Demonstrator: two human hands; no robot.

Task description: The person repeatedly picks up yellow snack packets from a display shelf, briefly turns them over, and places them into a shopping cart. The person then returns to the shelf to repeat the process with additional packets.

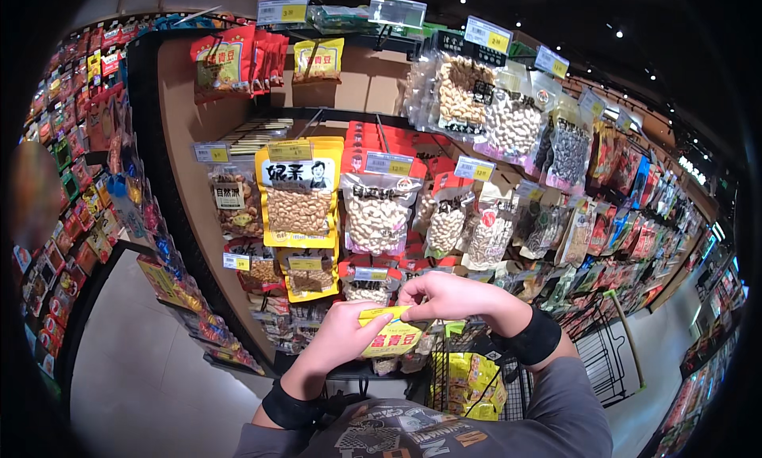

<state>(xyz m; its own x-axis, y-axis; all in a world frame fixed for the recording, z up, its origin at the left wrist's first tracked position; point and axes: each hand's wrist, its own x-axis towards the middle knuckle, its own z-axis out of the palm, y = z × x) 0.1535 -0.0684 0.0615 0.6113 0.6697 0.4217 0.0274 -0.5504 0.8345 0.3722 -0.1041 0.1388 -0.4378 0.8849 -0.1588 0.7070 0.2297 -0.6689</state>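
Before my chest, both hands hold a small yellow snack packet [390, 341] by its upper edge. My left hand [342, 334] grips the left corner, its thumb lying across the front. My right hand [455, 300] pinches the top edge at the right with thumb and fingers. The packet's lower right part lies below my right hand, its printed front towards me. Higher up, one similar yellow packet [318, 60] hangs from a hook, beside a row of red packets [223, 63] of like design.
Behind my hands stands a display rack with hanging nut bags [381, 211] and a large yellow peanut bag [299, 199]. Below on the right, a wire cart [518, 392] holds several yellow packets [474, 383]. More snack shelves [74, 178] line the aisle floor [143, 339] at left.
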